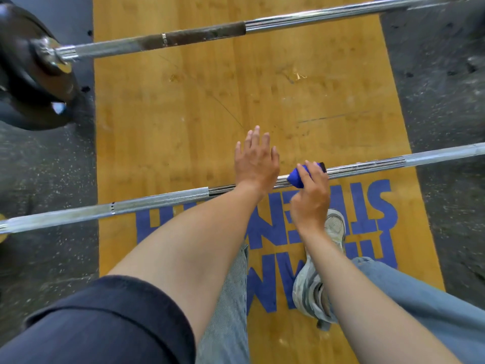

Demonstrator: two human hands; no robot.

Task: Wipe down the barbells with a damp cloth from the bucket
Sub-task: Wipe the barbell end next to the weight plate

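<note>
The blue cloth (298,177) was bunched around the shaft of the near barbell (162,199), close to the bar's middle, and the right hand (311,195) had its fingers curled over the cloth and the bar together, a hold that looked suited to dragging the cloth along the steel. The left hand (256,164) hovered just beside it with its fingers straight and spread, gripping nothing; whether the palm actually rested on the bar could not be told, though it seemed placed to steady the shaft. The bar lay across a wooden platform (183,101), its ends reaching out over the dark speckled rubber flooring (47,166). A second barbell (199,36) lay well apart, farther away, with a dark stained stretch on its shaft and a black plate (31,82) at its left end. Large blue lettering (362,206) on the wood read upside down from this view; "STRENGTH" seemed likely, the rest being hidden by legs and a grey shoe (333,229). No bucket was visible.
</note>
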